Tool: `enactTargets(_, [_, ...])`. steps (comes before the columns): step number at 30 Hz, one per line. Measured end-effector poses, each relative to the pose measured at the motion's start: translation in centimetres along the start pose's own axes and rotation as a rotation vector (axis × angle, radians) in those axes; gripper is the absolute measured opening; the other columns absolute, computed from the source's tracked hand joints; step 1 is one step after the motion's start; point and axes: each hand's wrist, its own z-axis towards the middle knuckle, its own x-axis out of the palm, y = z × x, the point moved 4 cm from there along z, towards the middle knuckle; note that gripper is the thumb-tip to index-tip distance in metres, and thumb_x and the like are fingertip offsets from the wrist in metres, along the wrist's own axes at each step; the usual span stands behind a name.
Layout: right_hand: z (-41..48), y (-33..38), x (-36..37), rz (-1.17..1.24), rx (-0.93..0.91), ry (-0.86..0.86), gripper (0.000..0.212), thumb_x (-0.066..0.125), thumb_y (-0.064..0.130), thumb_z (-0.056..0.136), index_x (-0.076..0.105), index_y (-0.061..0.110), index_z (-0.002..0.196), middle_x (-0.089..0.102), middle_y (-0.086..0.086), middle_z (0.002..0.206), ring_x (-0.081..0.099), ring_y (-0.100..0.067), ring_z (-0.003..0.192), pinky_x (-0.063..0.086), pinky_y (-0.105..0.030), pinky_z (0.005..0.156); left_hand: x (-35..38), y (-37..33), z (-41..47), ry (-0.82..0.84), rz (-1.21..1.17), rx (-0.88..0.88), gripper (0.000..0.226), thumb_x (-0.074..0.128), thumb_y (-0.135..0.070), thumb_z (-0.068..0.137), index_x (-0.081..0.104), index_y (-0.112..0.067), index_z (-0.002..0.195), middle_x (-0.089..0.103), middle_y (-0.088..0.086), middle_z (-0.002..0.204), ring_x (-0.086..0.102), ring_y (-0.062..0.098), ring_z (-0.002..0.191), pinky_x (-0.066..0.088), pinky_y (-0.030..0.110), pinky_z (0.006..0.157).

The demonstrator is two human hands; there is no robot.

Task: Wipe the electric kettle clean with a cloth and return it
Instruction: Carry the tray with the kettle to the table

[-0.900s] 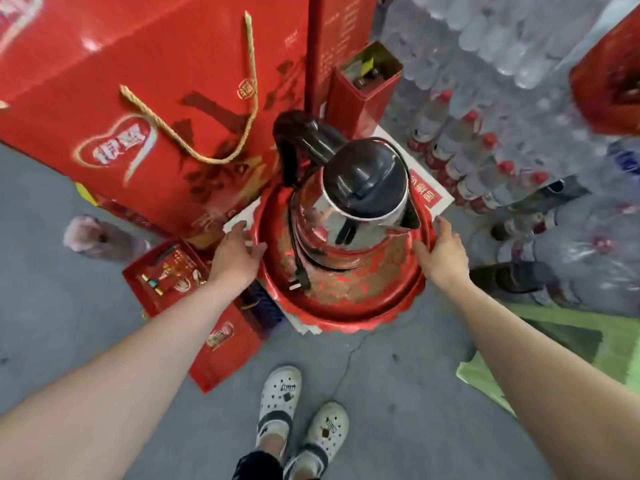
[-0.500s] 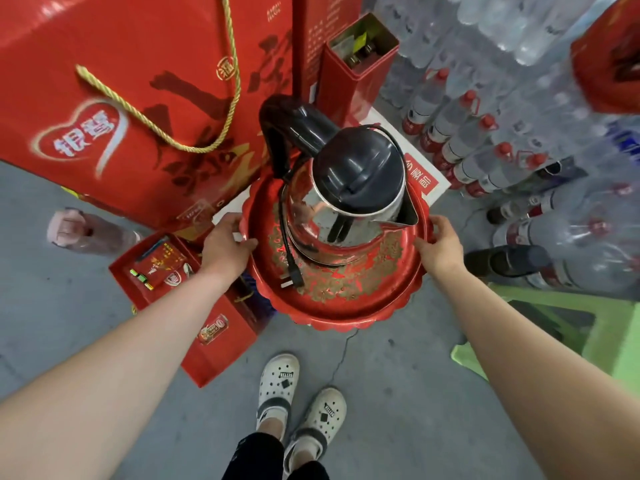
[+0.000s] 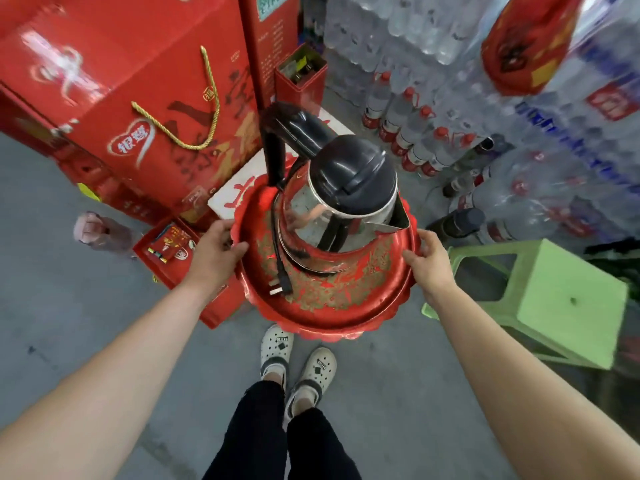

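**Kettle carried on a tray, both hands at the rim**

Head view. We see a round red metal tray with a scalloped rim and worn gold pattern (image 3: 346, 327) held between two bare hands. The left hand (image 3: 211, 254) clasps the tray's left edge, thumb lying over the rim and the other fingers hidden beneath it. The right hand (image 3: 427, 261) clasps the opposite edge, its fingers curled over the rim. Between the two grips, toward the tray's far side, stands the stainless-steel electric kettle with a black lid and black handle (image 3: 339, 202), upright, its spout turned toward the right hand and its handle rising on the far left. A black power cord with plug (image 3: 282, 271) runs down the kettle's left flank and ends on the tray floor, nearer the left hand. Beyond the left grip stands a large red gift box with a gold rope handle (image 3: 138, 109); beyond the right grip we note red-capped clear water bottles (image 3: 412, 129). Just outside the right hand sits a light green plastic stool (image 3: 568, 299). Below the tray appear white clog shoes (image 3: 298, 358) on grey concrete floor (image 3: 69, 323).
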Motion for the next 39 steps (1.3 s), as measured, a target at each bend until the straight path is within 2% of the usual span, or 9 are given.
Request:
enactTargets(3, [-4.5, -0.7, -3.6, 0.042, 0.015, -0.043, 0.045, 0.063, 0.006, 0.095, 0.053, 0.022, 0.136, 0.068, -0.013, 0.12, 0.072, -0.031, 0.094, 0.062, -0.043, 0.075, 0.4, -3.1, -4.3, 0.047, 0.032, 0.043, 0.037, 0.055, 0.013, 0.088, 0.052, -0.001, 0.122, 0.065, 0.015, 0.113, 0.059, 0.024, 0.103, 0.048, 0.043, 0.099])
enactTargets(5, [-7.4, -1.2, -5.9, 0.086, 0.025, -0.065, 0.043, 0.062, 0.004, 0.095, 0.053, 0.02, 0.134, 0.067, -0.013, 0.118, 0.07, -0.029, 0.092, 0.06, -0.041, 0.07, 0.8, -4.9, -6.6, 0.092, 0.077, 0.075, 0.04, 0.056, 0.011, 0.087, 0.051, 0.001, 0.125, 0.063, 0.022, 0.122, 0.06, 0.028, 0.111, 0.044, 0.049, 0.105])
enactTargets(8, [-11.4, -1.8, -9.0, 0.137, 0.036, -0.12, 0.04, 0.059, 0.002, 0.095, 0.054, 0.018, 0.132, 0.065, -0.01, 0.107, 0.065, -0.024, 0.083, 0.052, -0.031, 0.06, 1.9, -7.2, -9.0, 0.131, 0.116, 0.095, 0.043, 0.058, 0.003, 0.089, 0.05, -0.007, 0.13, 0.06, 0.012, 0.129, 0.056, 0.033, 0.121, 0.045, 0.048, 0.103])
enactTargets(10, [-14.4, -2.5, -11.3, 0.184, 0.058, -0.17, 0.039, 0.058, 0.003, 0.097, 0.053, 0.017, 0.134, 0.062, -0.003, 0.099, 0.065, -0.019, 0.079, 0.053, -0.031, 0.06, 3.1, -8.8, -10.8, 0.184, 0.154, 0.11, 0.041, 0.057, 0.001, 0.091, 0.049, -0.01, 0.13, 0.057, 0.006, 0.125, 0.057, 0.026, 0.114, 0.049, 0.04, 0.093])
enactTargets(15, [-21.4, -5.8, -15.7, 0.275, 0.137, -0.336, 0.041, 0.059, 0.006, 0.098, 0.051, 0.019, 0.136, 0.065, -0.007, 0.1, 0.072, -0.032, 0.087, 0.06, -0.042, 0.065, 6.6, -11.4, -13.7, 0.342, 0.277, 0.198, 0.039, 0.06, -0.004, 0.09, 0.051, -0.011, 0.128, 0.056, 0.001, 0.123, 0.057, 0.026, 0.119, 0.046, 0.047, 0.103])
enactTargets(19, [-27.2, -9.0, -17.4, 0.342, 0.181, -0.503, 0.039, 0.058, 0.006, 0.095, 0.054, 0.026, 0.128, 0.068, -0.007, 0.106, 0.072, -0.034, 0.094, 0.061, -0.044, 0.068, 10.1, -13.0, -15.4, 0.514, 0.323, 0.235, 0.039, 0.06, 0.001, 0.089, 0.055, -0.008, 0.126, 0.064, 0.012, 0.124, 0.06, 0.032, 0.116, 0.046, 0.054, 0.103])
enactTargets(25, [-35.9, -14.9, -18.4, 0.45, 0.272, -0.748, 0.039, 0.061, 0.006, 0.089, 0.053, 0.034, 0.115, 0.069, -0.007, 0.104, 0.069, -0.032, 0.09, 0.052, -0.033, 0.058, 16.6, -14.0, -18.8, 0.757, 0.437, 0.338, 0.038, 0.061, 0.007, 0.086, 0.055, -0.007, 0.121, 0.063, 0.021, 0.124, 0.061, 0.033, 0.112, 0.045, 0.051, 0.104])
enactTargets(33, [-45.1, -24.0, -21.3, 0.585, 0.43, -0.983, 0.036, 0.06, 0.004, 0.085, 0.056, 0.03, 0.11, 0.067, 0.001, 0.09, 0.069, -0.03, 0.086, 0.061, -0.047, 0.069, 27.5, -13.8, -28.2, 0.998, 0.583, 0.464, 0.034, 0.062, 0.007, 0.085, 0.057, -0.008, 0.116, 0.065, 0.015, 0.115, 0.059, 0.022, 0.096, 0.047, 0.049, 0.101])
enactTargets(39, [-50.1, -31.5, -26.5, 0.719, 0.502, -1.077, 0.034, 0.055, -0.001, 0.09, 0.053, 0.022, 0.116, 0.066, -0.004, 0.095, 0.065, -0.028, 0.078, 0.052, -0.036, 0.06, 37.5, -12.0, -37.1, 1.125, 0.703, 0.506, 0.044, 0.065, -0.004, 0.087, 0.053, -0.01, 0.129, 0.063, 0.011, 0.126, 0.061, 0.029, 0.114, 0.048, 0.053, 0.101])
